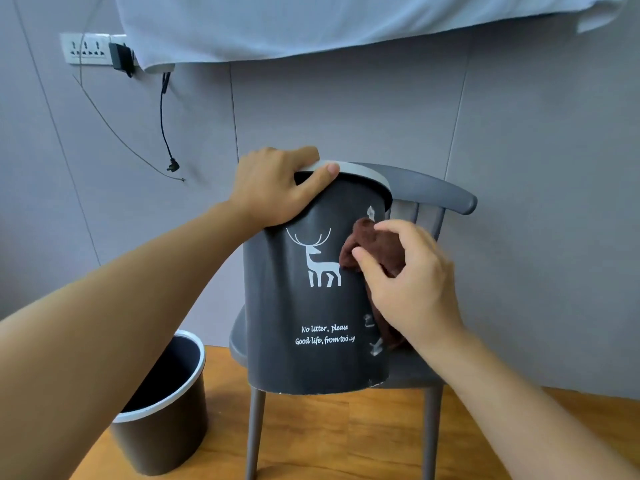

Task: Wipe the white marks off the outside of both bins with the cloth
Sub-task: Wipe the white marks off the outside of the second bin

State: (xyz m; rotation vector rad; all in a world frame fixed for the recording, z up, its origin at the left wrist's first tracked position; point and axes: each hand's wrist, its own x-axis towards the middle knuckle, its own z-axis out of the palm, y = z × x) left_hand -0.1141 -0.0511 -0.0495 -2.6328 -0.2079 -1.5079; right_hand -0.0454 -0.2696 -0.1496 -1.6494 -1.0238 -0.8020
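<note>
Head view: cloth (375, 249) against bin (311, 306).

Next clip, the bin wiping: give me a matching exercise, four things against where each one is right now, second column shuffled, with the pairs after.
Things
1. brown cloth
2. deer bin
3. second bin
4. left hand

Places
A. on the wooden floor, left of the chair
B. gripping the deer bin's rim
C. on the chair seat, tilted
D. held by the right hand against the deer bin's side

Pairs: 1-D, 2-C, 3-A, 4-B
</note>
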